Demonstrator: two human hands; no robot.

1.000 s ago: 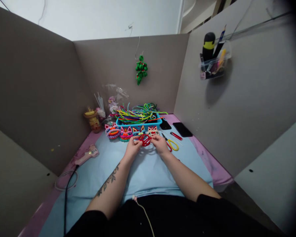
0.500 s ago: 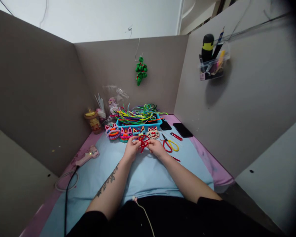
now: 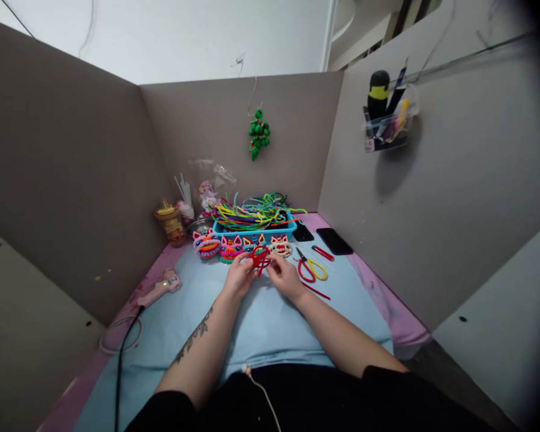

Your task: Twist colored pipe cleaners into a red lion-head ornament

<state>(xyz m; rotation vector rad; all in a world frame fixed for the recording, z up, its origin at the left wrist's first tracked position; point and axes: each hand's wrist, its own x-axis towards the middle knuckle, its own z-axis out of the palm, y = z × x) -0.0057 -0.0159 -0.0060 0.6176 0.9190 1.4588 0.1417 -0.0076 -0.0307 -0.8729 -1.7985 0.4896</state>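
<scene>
A red pipe-cleaner piece [image 3: 260, 258], bent into loops, is held up between both hands over the blue cloth [image 3: 270, 318]. My left hand [image 3: 240, 275] is closed on its left side. At its right side, my right hand [image 3: 284, 276] pinches it with thumb and fingers. Several colourful animal-head figures stand just beyond the hands, among them a purple and orange one [image 3: 206, 245] and a white and red one [image 3: 280, 246]. A loose red strip [image 3: 315, 291] lies right of my right hand, below the red and yellow scissors [image 3: 312, 269].
Behind the figures sits a blue basket [image 3: 254, 234] full of coloured pipe cleaners. A pink glue gun [image 3: 160, 288] with a black cable lies left, near a cup [image 3: 171, 224]. At right are a red cutter [image 3: 323, 252] and a black phone [image 3: 334, 241]. Grey partitions enclose the table.
The red piece has turned a little in the hands, and the fingers of my right hand have shifted at its right side. The whole view has moved slightly.
</scene>
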